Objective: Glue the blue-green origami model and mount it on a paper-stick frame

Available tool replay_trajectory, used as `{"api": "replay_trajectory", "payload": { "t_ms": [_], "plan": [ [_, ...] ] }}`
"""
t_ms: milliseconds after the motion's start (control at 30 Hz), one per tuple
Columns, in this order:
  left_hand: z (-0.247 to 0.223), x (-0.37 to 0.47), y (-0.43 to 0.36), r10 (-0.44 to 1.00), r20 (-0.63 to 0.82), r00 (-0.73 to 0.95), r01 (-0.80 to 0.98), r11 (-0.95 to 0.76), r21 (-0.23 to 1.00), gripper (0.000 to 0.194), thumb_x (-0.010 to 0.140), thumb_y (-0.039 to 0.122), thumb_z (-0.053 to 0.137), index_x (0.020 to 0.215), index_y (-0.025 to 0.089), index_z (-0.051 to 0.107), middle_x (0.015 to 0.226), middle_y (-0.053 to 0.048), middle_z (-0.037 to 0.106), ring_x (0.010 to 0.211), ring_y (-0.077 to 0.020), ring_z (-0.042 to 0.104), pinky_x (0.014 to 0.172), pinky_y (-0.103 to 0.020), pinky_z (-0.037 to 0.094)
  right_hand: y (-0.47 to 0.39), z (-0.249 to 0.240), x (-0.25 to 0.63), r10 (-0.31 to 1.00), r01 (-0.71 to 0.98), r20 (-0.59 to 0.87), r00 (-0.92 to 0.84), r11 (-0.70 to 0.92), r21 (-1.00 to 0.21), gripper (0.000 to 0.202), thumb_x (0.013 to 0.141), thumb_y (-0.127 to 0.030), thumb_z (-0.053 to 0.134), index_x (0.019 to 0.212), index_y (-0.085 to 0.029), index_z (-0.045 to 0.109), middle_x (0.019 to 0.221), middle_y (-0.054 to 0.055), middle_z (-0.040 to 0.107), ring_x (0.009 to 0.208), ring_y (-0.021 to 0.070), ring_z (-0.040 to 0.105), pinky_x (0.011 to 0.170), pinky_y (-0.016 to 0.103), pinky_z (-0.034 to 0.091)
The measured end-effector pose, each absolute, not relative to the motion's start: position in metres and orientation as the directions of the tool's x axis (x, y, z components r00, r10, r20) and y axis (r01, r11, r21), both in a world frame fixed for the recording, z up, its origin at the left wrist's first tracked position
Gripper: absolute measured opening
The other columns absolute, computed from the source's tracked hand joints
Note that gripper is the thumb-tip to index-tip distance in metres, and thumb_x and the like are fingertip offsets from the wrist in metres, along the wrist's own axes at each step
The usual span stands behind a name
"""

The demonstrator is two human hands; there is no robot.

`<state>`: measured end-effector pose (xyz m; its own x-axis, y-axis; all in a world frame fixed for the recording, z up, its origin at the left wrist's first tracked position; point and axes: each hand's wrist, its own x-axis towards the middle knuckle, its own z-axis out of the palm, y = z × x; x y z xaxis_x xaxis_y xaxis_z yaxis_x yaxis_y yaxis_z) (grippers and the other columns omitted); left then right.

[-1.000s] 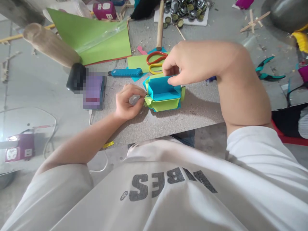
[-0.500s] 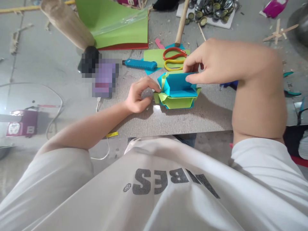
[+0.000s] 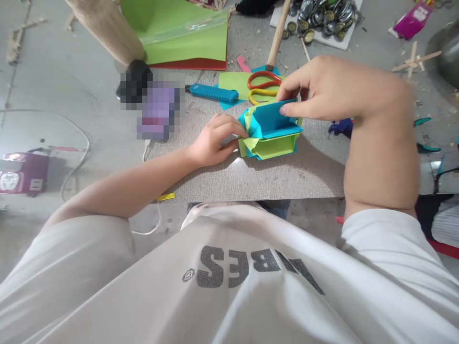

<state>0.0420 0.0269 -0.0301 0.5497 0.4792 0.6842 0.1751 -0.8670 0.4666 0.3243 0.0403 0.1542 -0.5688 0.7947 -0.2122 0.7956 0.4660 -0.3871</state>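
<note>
A folded blue and green paper piece [image 3: 274, 129] stands on the textured grey table [image 3: 215, 184], its upper side open like a small box. My right hand [image 3: 308, 91] pinches its far blue wall between thumb and fingers. At its left end, my left hand [image 3: 220, 138] has thumb and forefinger closed on a green paper tab. Just beyond the piece lie scissors [image 3: 263, 80] with one red and one yellow handle, on a flat green sheet [image 3: 233, 85]. A blue cutter [image 3: 213, 92] rests left of them.
Beyond are a wooden handle [image 3: 278, 36], bottle caps [image 3: 328, 19], and green card [image 3: 186, 40]. A phone [image 3: 158, 112] with a white cable [image 3: 144, 152] lies left, near a wooden cylinder [image 3: 111, 31]. Blue pliers-like handles [image 3: 426, 148] are at right.
The paper piece has tilted slightly, its right end now higher. My left hand has moved right with it, its fingers closer together. The whole view has shifted a little.
</note>
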Motion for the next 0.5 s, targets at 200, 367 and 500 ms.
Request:
{"api": "replay_trajectory", "payload": {
  "t_ms": [200, 367, 500],
  "plan": [
    [-0.031, 0.042, 0.026, 0.509, 0.683, 0.523, 0.209, -0.854, 0.477, 0.020, 0.116, 0.041, 0.057, 0.118, 0.032, 0.075, 0.111, -0.006, 0.086, 0.106, -0.0278, 0.083, 0.096, -0.048, 0.060, 0.053, 0.139, 0.347, 0.855, 0.763, -0.181, -0.487, 0.314, -0.565, 0.034, 0.097, -0.029, 0.076, 0.131, -0.029, 0.080, 0.098, 0.002, 0.076, 0.083, 0.0162, 0.062, 0.071, 0.030, 0.044],
    [-0.028, 0.041, 0.025, 0.521, 0.642, 0.563, 0.207, -0.840, 0.501, 0.019, 0.114, 0.039, 0.059, 0.117, 0.032, 0.076, 0.113, -0.007, 0.088, 0.106, -0.0283, 0.084, 0.095, -0.049, 0.061, 0.042, 0.120, 0.387, 0.899, 0.673, -0.246, -0.362, 0.069, -0.737, 0.029, 0.097, -0.010, 0.069, 0.121, -0.024, 0.075, 0.121, 0.007, 0.081, 0.102, 0.0178, 0.076, 0.090, 0.032, 0.058],
    [-0.025, 0.041, 0.023, 0.469, 0.668, 0.578, 0.209, -0.876, 0.434, 0.022, 0.109, 0.026, 0.057, 0.122, 0.031, 0.074, 0.116, -0.006, 0.089, 0.108, -0.0277, 0.085, 0.093, -0.049, 0.062, 0.027, 0.107, 0.400, 0.865, 0.735, -0.322, -0.384, 0.075, -0.674, 0.044, 0.085, -0.007, 0.080, 0.126, -0.024, 0.075, 0.129, 0.010, 0.082, 0.101, 0.0193, 0.074, 0.089, 0.034, 0.059]
  ]
}}
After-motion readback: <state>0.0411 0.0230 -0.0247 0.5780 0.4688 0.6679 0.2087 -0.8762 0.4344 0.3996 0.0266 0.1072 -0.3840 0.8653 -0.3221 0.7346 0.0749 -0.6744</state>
